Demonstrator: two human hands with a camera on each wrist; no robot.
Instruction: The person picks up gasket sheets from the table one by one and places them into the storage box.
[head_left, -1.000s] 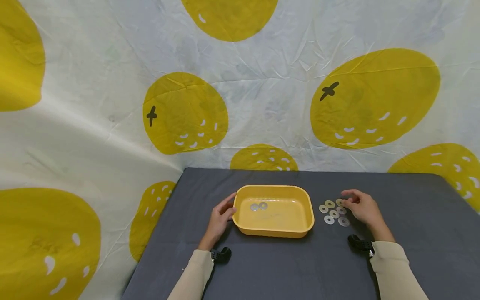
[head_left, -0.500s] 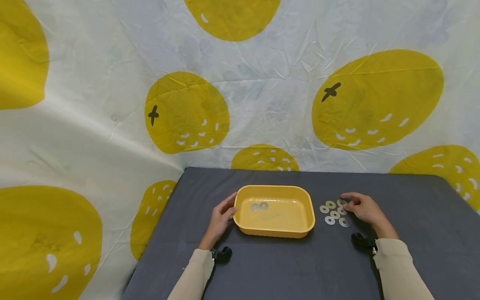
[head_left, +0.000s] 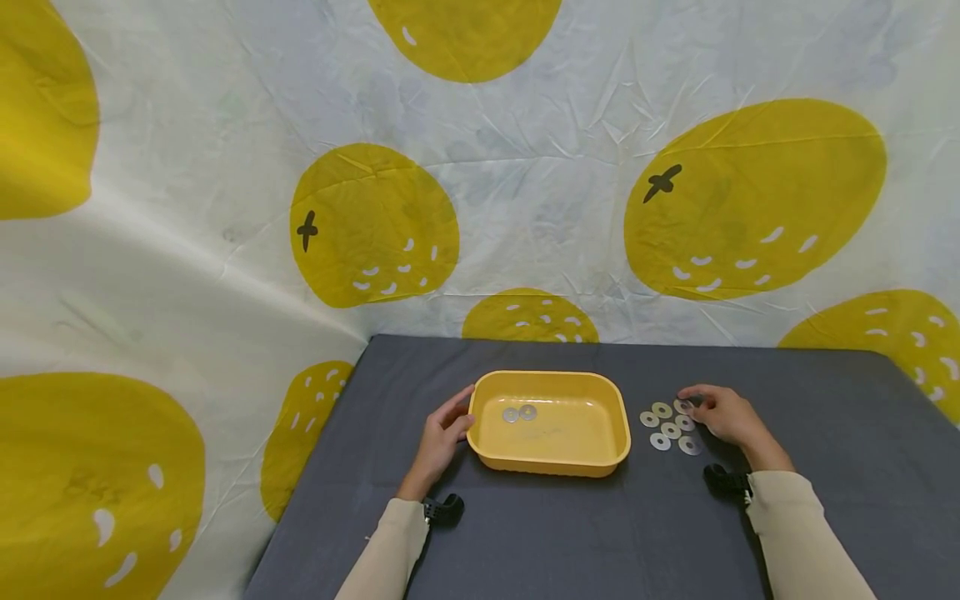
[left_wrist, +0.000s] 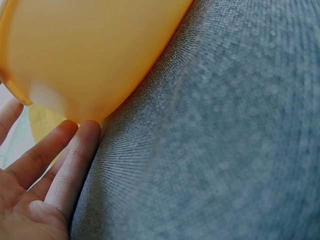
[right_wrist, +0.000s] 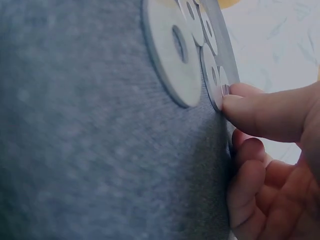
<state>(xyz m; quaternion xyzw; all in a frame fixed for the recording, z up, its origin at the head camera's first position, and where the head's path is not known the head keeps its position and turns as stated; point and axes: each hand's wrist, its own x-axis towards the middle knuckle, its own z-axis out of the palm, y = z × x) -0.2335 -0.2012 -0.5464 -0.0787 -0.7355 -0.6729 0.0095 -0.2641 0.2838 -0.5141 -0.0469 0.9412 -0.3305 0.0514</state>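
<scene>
A yellow plastic tray [head_left: 555, 462] stands on the dark cloth, two metal washers [head_left: 528, 412] lying flat inside. At its left end my left hand [head_left: 438, 437] rests with fingertips against the outer wall; in the left wrist view the fingers [left_wrist: 75, 165] are fairly straight and touch the tray's end. To the right of the tray lies a cluster of several flat washers [head_left: 671, 431]. My right hand [head_left: 731, 417] has thumb and index finger at the far right washer [head_left: 681, 405], pinching at its edges. In the right wrist view the thumb [right_wrist: 265, 115] partly hides that washer.
The table is covered by a dark grey cloth [head_left: 555, 542]. Behind it and to the left hangs a white curtain [head_left: 525, 217] with yellow fruit prints. A black wrist device [head_left: 446, 510] sits on the left wrist, another [head_left: 723, 482] on the right.
The right hand's thumb and index finger have shifted slightly at the far right washer, the index reaching a little further left. The left hand and tray stay in place.
</scene>
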